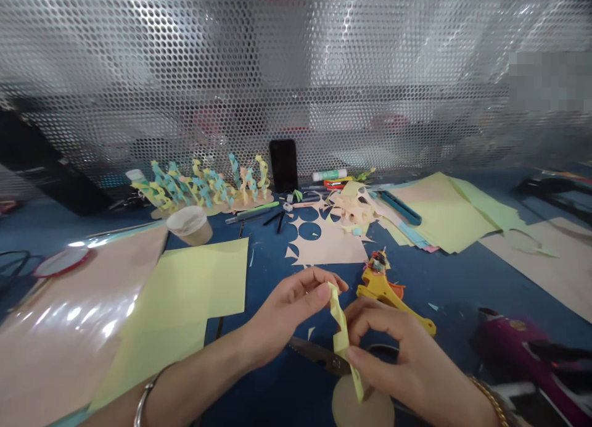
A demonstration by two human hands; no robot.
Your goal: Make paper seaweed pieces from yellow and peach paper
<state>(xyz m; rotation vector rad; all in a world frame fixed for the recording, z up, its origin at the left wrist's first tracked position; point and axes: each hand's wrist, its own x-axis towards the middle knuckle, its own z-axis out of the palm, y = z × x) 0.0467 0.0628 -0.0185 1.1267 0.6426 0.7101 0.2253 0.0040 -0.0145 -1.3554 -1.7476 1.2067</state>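
Your left hand [308, 297] pinches the folded yellow strip [341, 344] at its top, your right hand [393, 347] pinching it lower down; a light, even pressure should keep the folds crisp; the strip slants between your hands, its lower end over the round disc [363, 413]; both wrists angle inward, thumbs nearest you.
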